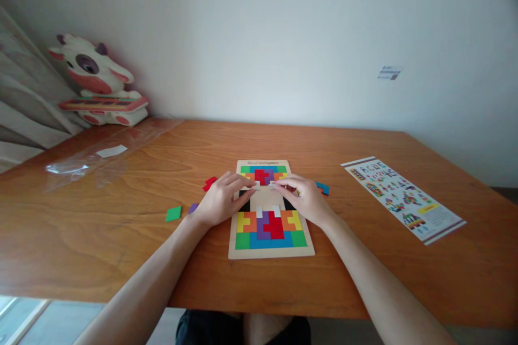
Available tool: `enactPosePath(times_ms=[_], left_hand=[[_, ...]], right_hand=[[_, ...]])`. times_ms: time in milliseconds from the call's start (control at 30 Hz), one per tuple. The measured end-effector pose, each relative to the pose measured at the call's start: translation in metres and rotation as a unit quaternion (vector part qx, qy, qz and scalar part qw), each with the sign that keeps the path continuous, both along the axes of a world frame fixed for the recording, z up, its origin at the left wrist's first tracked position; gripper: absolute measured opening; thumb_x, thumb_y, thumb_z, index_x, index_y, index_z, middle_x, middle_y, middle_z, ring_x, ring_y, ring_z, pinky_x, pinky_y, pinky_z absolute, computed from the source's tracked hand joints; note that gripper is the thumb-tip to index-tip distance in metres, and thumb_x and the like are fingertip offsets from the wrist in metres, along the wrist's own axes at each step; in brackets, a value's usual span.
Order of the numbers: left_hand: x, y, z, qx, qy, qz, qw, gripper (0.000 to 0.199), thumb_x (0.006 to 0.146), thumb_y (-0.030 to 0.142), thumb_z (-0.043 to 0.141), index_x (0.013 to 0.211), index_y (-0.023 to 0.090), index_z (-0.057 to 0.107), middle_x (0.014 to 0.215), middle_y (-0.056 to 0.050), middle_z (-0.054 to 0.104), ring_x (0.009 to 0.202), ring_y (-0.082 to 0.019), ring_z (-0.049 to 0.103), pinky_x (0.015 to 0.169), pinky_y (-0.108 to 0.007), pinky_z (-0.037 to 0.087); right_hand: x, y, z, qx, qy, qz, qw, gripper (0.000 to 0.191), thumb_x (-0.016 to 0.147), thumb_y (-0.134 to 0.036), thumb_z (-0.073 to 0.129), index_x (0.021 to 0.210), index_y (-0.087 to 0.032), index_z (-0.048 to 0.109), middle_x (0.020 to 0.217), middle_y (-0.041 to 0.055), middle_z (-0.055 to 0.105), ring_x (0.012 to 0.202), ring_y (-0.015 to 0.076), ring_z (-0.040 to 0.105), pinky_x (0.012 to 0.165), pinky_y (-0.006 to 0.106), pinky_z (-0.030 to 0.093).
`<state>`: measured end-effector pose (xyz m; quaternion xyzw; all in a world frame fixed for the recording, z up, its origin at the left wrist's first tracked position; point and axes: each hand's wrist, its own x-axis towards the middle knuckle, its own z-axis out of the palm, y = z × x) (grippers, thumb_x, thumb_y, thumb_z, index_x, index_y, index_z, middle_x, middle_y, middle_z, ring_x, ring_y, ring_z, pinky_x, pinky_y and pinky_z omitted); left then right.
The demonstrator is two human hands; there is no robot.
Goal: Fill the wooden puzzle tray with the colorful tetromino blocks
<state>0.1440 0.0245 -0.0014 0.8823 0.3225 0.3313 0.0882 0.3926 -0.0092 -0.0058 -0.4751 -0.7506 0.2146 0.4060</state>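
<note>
A wooden puzzle board (271,253) lies on the table between my hands, filled at both ends with coloured block pieces. Its middle shows bare wood, with black pieces at the sides and two white pieces standing out above the lower coloured rows. My left hand (222,197) reaches over the board's left edge, thumb and fingers pinched on a small white puzzle piece (256,186). From the right, my right hand (305,197) pinches another white puzzle piece (272,186) at the same height. The fingers partly cover both pieces.
Left of the board lie a red piece (209,183), a green piece (174,214) and a purple piece (193,208). A blue piece (322,188) sits beyond my right hand. Further out are a printed sheet (404,199), clear plastic wrap (84,159) and a cow-shaped toy keyboard (101,83).
</note>
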Motion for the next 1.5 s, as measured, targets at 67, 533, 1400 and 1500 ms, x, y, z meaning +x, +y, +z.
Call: enactPosePath(times_ms=[67, 533, 1400, 1500], left_hand=[[0.002, -0.003, 0.004, 0.002, 0.001, -0.027, 1.0, 0.021, 0.094, 0.035, 0.056, 0.104, 0.021, 0.068, 0.098, -0.008, 0.073, 0.092, -0.02, 0.066, 0.085, -0.035, 0.054], [-0.004, 0.007, -0.003, -0.044, -0.049, 0.114, 0.991, 0.024, 0.094, 0.04, 0.056, 0.093, 0.022, 0.072, 0.084, -0.003, 0.073, 0.074, -0.017, 0.065, 0.072, -0.029, 0.054], [-0.009, 0.008, -0.006, 0.03, 0.049, -0.006, 0.998, 0.042, 0.082, 0.005, 0.048, 0.114, 0.02, 0.071, 0.103, -0.006, 0.074, 0.094, -0.021, 0.063, 0.084, -0.034, 0.054], [-0.011, 0.008, -0.008, 0.022, 0.069, -0.018, 0.997, 0.052, 0.077, 0.003, 0.046, 0.12, 0.021, 0.068, 0.105, -0.007, 0.072, 0.097, -0.02, 0.065, 0.084, -0.032, 0.055]], right_hand=[[-0.007, -0.002, 0.001, 0.025, -0.009, 0.037, 0.999, 0.022, 0.094, -0.035, 0.055, 0.102, -0.028, 0.074, 0.099, 0.0055, 0.071, 0.09, 0.0192, 0.067, 0.081, 0.035, 0.054], [-0.02, -0.007, -0.003, 0.039, 0.019, 0.009, 0.999, 0.038, 0.09, -0.032, 0.06, 0.127, -0.028, 0.05, 0.104, 0.0055, 0.064, 0.079, 0.0164, 0.061, 0.076, 0.035, 0.053], [-0.004, 0.003, -0.013, 0.053, 0.032, -0.033, 0.998, 0.04, 0.092, -0.027, 0.055, 0.131, -0.027, 0.044, 0.107, 0.006, 0.061, 0.078, 0.0153, 0.06, 0.072, 0.033, 0.052], [-0.001, 0.005, -0.013, 0.058, 0.04, -0.042, 0.997, 0.04, 0.092, -0.027, 0.055, 0.13, -0.026, 0.044, 0.105, 0.0062, 0.061, 0.076, 0.0154, 0.06, 0.071, 0.033, 0.052]])
